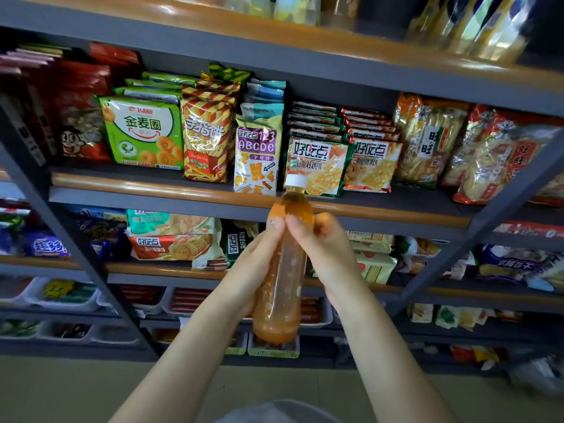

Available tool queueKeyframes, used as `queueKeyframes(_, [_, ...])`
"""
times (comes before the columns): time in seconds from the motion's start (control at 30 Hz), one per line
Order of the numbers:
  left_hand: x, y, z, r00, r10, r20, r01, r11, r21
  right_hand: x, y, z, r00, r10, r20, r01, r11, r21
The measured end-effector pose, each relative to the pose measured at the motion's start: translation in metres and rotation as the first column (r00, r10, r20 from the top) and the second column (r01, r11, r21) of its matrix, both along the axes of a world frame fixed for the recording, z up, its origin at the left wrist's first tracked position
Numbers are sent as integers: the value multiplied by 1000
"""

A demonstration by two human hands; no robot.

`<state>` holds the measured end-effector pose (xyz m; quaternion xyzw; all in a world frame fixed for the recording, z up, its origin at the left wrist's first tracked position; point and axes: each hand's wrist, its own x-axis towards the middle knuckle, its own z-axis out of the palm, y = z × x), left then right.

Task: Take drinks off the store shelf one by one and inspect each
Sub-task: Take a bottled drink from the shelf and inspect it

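Observation:
A clear plastic bottle (pixel 285 279) with orange-brown drink and a white cap stands nearly upright in front of me, held in the air before the shelves. My left hand (pixel 254 264) wraps its left side, fingers curled behind it and thumb up near the shoulder. My right hand (pixel 323 248) grips the right side, its thumb tip almost meeting the left thumb on the front of the bottle. The label is not readable from here.
A grey metal store shelf (pixel 213 195) with wood-coloured edges fills the view, packed with snack bags such as a green ring-biscuit bag (pixel 143 132) and cracker packs (pixel 317 166). Lower shelves hold white trays (pixel 70 300) of small goods. Tan floor lies below.

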<state>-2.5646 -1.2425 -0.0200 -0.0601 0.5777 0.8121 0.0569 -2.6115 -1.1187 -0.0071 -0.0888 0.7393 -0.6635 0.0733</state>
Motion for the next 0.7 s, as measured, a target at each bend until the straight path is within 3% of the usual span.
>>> queueKeyframes(0.13, [4,-2,-2,995,95,-33,-95,995,1,-2,-1,1,998,1,-64,5,996,91])
queueKeyframes(0.3, [2,-8,-8,995,76,-68,-71,995,65,-4,-3,-9,995,104,-8,-104,995,12])
queueKeyframes(0.53, [-2,-18,-25,989,141,51,-147,977,154,-14,-16,-19,983,179,43,-179,984,1])
queueKeyframes(0.7, [-4,-24,-41,978,112,178,-172,911,374,-22,-23,-36,955,258,148,-245,964,-103])
